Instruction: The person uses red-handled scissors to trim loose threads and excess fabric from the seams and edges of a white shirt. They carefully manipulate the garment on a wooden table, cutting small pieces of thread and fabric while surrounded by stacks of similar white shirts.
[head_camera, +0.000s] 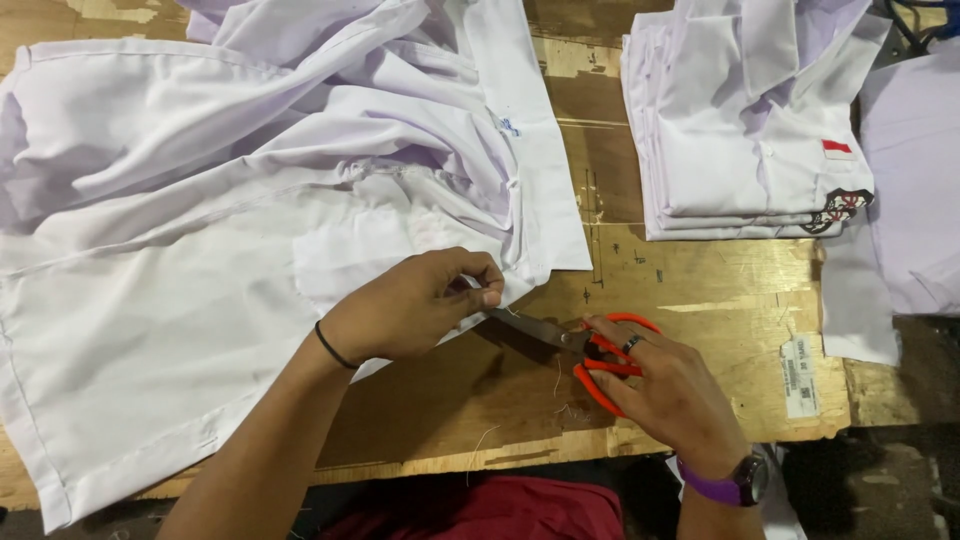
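Note:
A white shirt (200, 230) lies spread and crumpled over the left half of a wooden table (700, 290). My left hand (415, 305), with a black band on the wrist, pinches the shirt's lower edge near the front placket. My right hand (670, 395), wearing a ring and a purple watch, grips orange-handled scissors (600, 355). The scissor blades point left toward the pinched fabric edge, close to my left fingers. Loose thread bits lie on the wood below the blades.
A stack of folded white shirts (750, 130) with a small red patch and a dark emblem sits at the back right. More white fabric (915, 190) lies at the far right. A paper label (800, 375) is stuck near the table's front edge.

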